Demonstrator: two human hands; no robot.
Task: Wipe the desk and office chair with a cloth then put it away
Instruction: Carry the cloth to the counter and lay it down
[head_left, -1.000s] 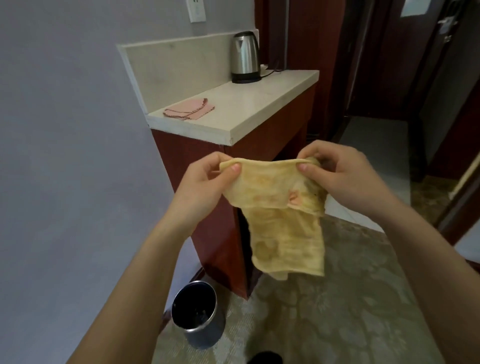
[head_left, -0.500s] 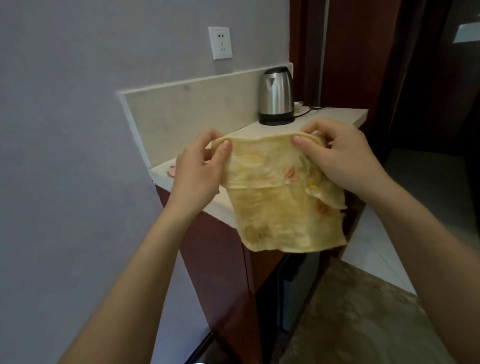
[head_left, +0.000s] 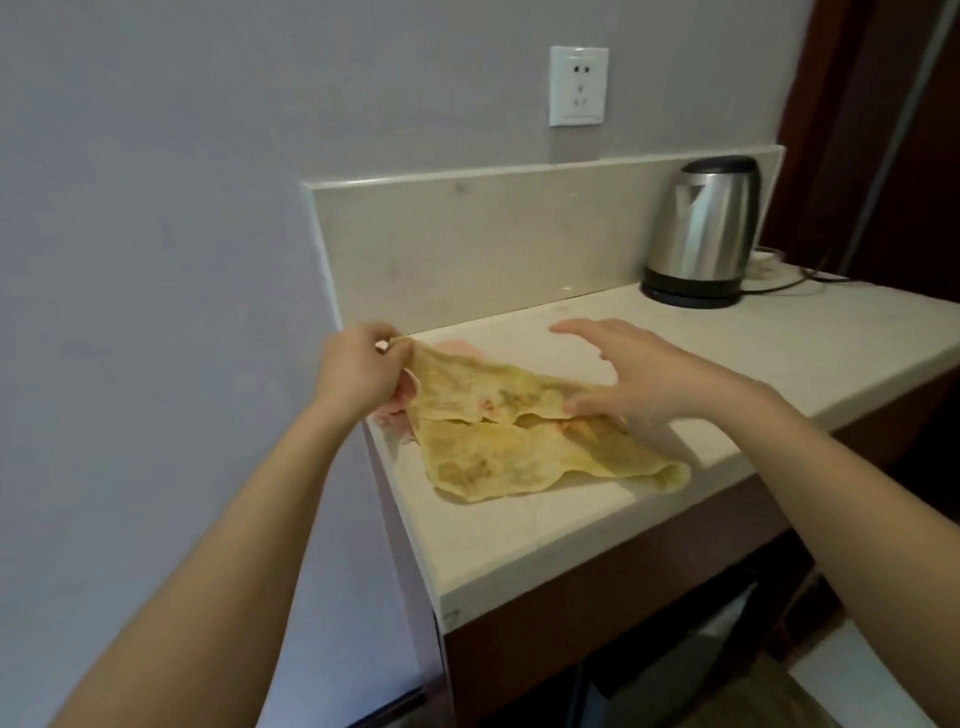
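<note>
Here, line by line:
Cloth: the yellow cloth (head_left: 519, 441) lay folded on the pale countertop (head_left: 701, 395), near its front left corner; its lower layer spread flat towards the front edge, the upper layer lifted at the left corner.
Left hand: the left hand (head_left: 358, 371) pinched the cloth's top left corner between thumb and curled fingers, holding that corner just above the surface, close to the backsplash (head_left: 493, 244).
Right hand: the right hand (head_left: 639, 379) was released, fingers straight and spread, palm down; its thumb and the heel of the palm rested on the cloth's right part, while the fingertips reached past it over bare counter.
Pink cloth: a pink cloth (head_left: 400, 415) lay under the yellow one, showing only at the left edge and behind the lifted corner.
Kettle: a steel kettle (head_left: 701, 228) stood on its black base at the back right, well apart from the cloths.
Wall: a white socket (head_left: 578, 85) sat above the backsplash.
</note>
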